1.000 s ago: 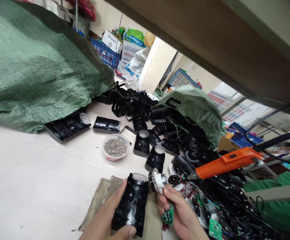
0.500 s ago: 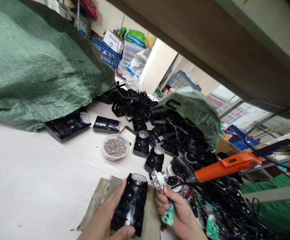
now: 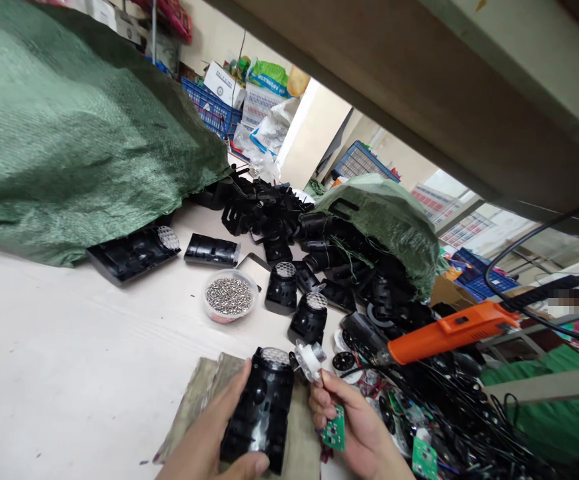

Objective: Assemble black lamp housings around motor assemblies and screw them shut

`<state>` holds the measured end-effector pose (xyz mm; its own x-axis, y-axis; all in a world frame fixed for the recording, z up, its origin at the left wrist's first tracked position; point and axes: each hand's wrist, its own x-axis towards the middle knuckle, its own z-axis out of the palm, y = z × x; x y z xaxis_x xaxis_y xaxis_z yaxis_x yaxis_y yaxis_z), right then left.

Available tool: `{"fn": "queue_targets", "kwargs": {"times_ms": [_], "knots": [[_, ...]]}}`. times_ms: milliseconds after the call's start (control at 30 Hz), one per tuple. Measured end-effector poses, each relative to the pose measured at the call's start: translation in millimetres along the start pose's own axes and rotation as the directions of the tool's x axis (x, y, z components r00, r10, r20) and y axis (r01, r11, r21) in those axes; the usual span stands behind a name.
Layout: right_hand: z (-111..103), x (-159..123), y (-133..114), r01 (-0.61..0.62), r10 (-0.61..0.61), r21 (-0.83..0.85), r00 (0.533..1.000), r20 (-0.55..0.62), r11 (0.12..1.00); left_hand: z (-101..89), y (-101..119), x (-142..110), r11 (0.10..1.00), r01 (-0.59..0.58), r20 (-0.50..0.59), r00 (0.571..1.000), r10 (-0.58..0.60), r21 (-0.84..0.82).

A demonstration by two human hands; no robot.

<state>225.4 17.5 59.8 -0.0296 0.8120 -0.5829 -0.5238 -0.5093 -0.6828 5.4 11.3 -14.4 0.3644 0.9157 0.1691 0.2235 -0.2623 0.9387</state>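
Observation:
My left hand (image 3: 204, 427) is shut around a glossy black plastic housing (image 3: 262, 413), which has a round perforated metal mesh at its far end. My right hand (image 3: 359, 427) holds a small green circuit board (image 3: 334, 430) between its fingers. A white and metal round part (image 3: 310, 360) on the board's wires sits just beside the housing's mesh end. A worn tan pad (image 3: 189, 413) lies under my left hand. An orange electric screwdriver (image 3: 449, 337) lies to the right of my right hand, not touching it.
A tub of small screws (image 3: 229, 297) and several black housings stand on the white table (image 3: 69, 347). Black parts pile up behind, beneath green woven sacks (image 3: 79, 133). Black wires and green boards (image 3: 424, 457) tangle at right. A beam (image 3: 419, 87) crosses overhead.
The white round part has shifted slightly left, closer to the housing's mesh end. Both hands keep their hold, and the view has tilted a little.

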Motion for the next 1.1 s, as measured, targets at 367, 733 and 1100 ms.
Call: {"fn": "queue_targets", "kwargs": {"times_ms": [367,733,1100], "knots": [[0,-5,1,-0.065,0.058,-0.103,0.996,-0.069,0.993,7.0,22,4,0.978,-0.097,-0.081,0.990,0.113,0.187],[-8,-5,4,-0.213,0.215,-0.116,0.977,0.000,0.970,16.4,23,2,0.889,-0.237,0.008,0.967,0.254,0.392],[-8,-3,8,-0.158,0.181,-0.197,0.978,0.103,0.967,25.5,4,4,0.788,-0.321,0.036,0.934,0.356,0.525]]}}
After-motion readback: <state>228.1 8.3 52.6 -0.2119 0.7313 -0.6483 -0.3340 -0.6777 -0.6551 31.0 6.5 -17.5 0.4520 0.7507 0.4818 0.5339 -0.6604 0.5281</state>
